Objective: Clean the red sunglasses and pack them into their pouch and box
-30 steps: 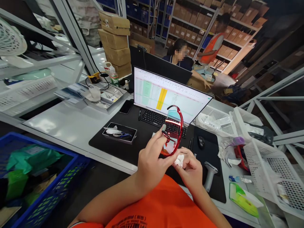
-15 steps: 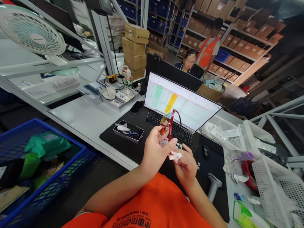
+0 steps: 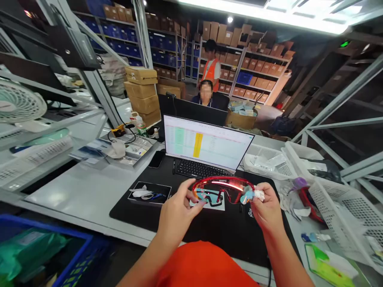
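Head view: a pair of red glasses [image 3: 224, 185] is held up in front of the wearer, lens facing forward, above a black mat [image 3: 215, 231] on a pale desk [image 3: 74, 181]. The left end is gripped between the thumb and fingers of the left hand [image 3: 176, 207]. At the right end, a wad of white tissue [image 3: 259, 195] is pinched in the right hand [image 3: 267, 207]; whether the frame itself is also gripped there cannot be told. Through and below the lens, a card [image 3: 220, 206] printed with a picture of glasses can be seen on the mat.

To the left of the hands, an open box [image 3: 149, 202] is placed on the mat, with something white and something blue laid inside. Beyond it are set a phone [image 3: 156, 159] and a pen [image 3: 174, 166], and beside the pen a keyboard [image 3: 194, 169], overlooked by a lit screen [image 3: 206, 141] filled with a spreadsheet. White baskets [image 3: 332, 199] are lined up at the right, and a blue crate [image 3: 85, 243] is partly shown at the lower left. Behind the screen, one person [image 3: 206, 97] is mostly hidden, and a second, in an orange vest [image 3: 209, 71], is seen near shelves [image 3: 239, 71] stacked with cartons
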